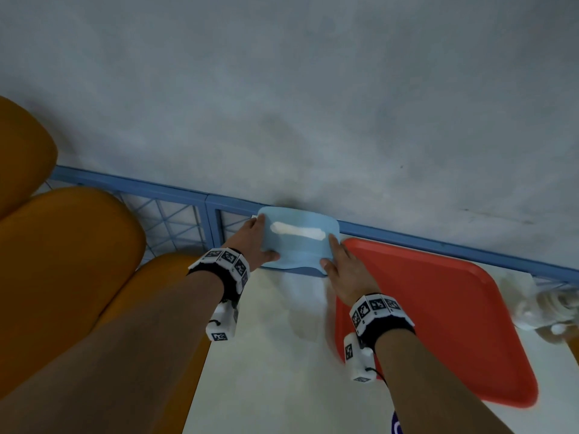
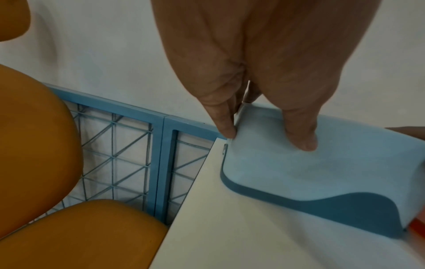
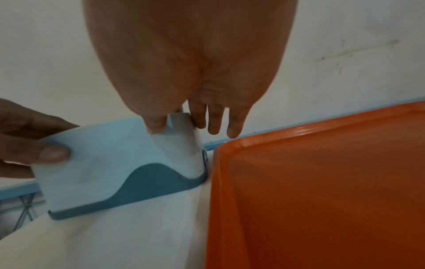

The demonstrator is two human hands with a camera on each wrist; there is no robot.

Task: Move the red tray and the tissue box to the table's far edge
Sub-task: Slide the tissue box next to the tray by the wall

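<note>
Pale-blue tissue box [image 1: 297, 245], darker wavy base, white tissue slot on top.

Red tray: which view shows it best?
The head view: nearly the whole red tray shows, lying at the table's far edge beside the tissue box. The right wrist view shows only its near corner; the left wrist view, a sliver.

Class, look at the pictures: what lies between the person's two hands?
The tissue box lies between the left hand and right hand, which grip its two ends; the head view shows this best.
</note>
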